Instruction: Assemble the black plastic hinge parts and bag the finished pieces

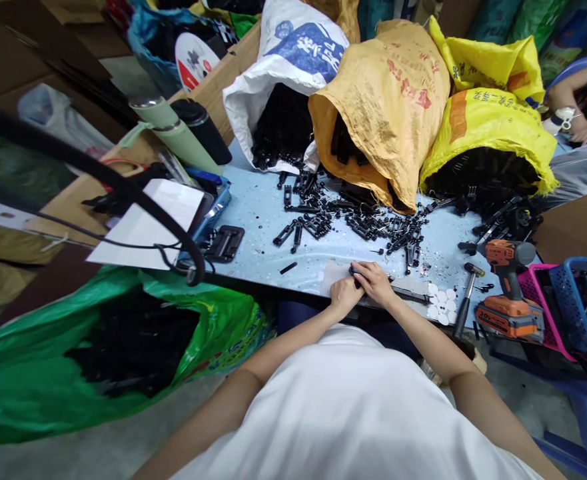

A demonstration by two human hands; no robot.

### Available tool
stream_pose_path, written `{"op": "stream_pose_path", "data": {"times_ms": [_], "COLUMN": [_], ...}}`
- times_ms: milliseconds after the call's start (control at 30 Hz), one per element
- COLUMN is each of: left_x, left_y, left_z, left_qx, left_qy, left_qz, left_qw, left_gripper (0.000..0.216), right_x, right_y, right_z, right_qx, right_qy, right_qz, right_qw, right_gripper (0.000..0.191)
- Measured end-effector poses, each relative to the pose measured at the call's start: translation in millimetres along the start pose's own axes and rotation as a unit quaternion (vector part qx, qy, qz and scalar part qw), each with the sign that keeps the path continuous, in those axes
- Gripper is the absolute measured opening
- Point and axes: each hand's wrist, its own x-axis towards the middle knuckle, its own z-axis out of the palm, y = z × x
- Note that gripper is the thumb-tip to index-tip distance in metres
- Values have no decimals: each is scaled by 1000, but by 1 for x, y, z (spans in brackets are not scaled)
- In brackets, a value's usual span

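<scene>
Close together at the table's front edge, my left hand (pixel 346 295) and my right hand (pixel 374 281) are both closed around a small black part (pixel 354 271). Only its dark end shows past my fingers; its kind cannot be made out. A long dark bar-shaped piece (pixel 409 293) lies just right of my right hand, beside several white round discs (pixel 442 303). Under my hands is a pale sheet (pixel 329 275). Beyond them, many black plastic parts (pixel 363 217) and small screws are heaped on the light blue tabletop (pixel 253 200).
A white sack (pixel 298 53), an orange sack (pixel 388 87) and a yellow sack (pixel 493 130) stand behind the heap. To the right are a hammer (pixel 467 300), a cordless drill (pixel 508 287) and plastic baskets (pixel 548 310). A green bag (pixel 18 373) hangs at left. Another person's arm (pixel 568 100) shows far right.
</scene>
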Motion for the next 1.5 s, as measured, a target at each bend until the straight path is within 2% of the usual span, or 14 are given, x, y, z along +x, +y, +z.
{"op": "stream_pose_path", "data": {"times_ms": [167, 367, 433, 500, 567, 667, 767, 867, 967, 1067, 1167, 1267, 1400, 1500], "left_x": [1, -1, -1, 2, 6, 19, 32, 38, 35, 28, 24, 25, 21, 6], "left_y": [-7, -1, -5, -13, -20, -19, -5, 9, 16, 15, 4, -19, -41, -33], "left_z": [-5, 0, 0, -3, -7, -11, -7, 4, 12, 11, 5, -3, -13, -11], "left_qx": [35, 30, 39, 54, 68, 100, 151, 184, 179, 169, 162, 136, 94, 88], "left_qy": [-13, -1, -2, 13, 68, 148, 99, 38, 42, 40, 73, 125, 149, 101], "left_qz": [31, 19, 45, 95, 174, 343, 451, 433, 406, 409, 422, 403, 309, 179], "left_qw": [999, 999, 998, 994, 980, 922, 874, 882, 895, 896, 889, 896, 935, 975], "left_gripper": [34, 32, 31, 31, 32, 31, 51, 52, 43, 41, 42, 33, 29, 36], "right_x": [-5, -1, -2, -9, -25, -56, -80, -88, -84, -79, -81, -89, -85, -62], "right_y": [-2, -6, -8, -9, -6, 5, 21, 34, 46, 55, 62, 64, 51, 29], "right_z": [4, 6, 3, -4, -13, -26, -31, -28, -27, -35, -50, -62, -61, -45], "right_qx": [-40, -68, -71, -71, -73, -90, -114, -130, -133, -124, -158, -217, -222, -163], "right_qy": [-7, -19, -22, -11, 32, 116, 129, 104, 73, 8, -32, -28, -2, -1], "right_qz": [15, 47, 44, 18, -11, -3, 15, 10, -3, -44, -52, -3, -6, -41], "right_qw": [999, 996, 996, 997, 997, 989, 985, 986, 988, 991, 986, 976, 975, 986], "right_gripper": [38, 38, 37, 38, 39, 40, 39, 37, 38, 39, 41, 49, 47, 40]}}
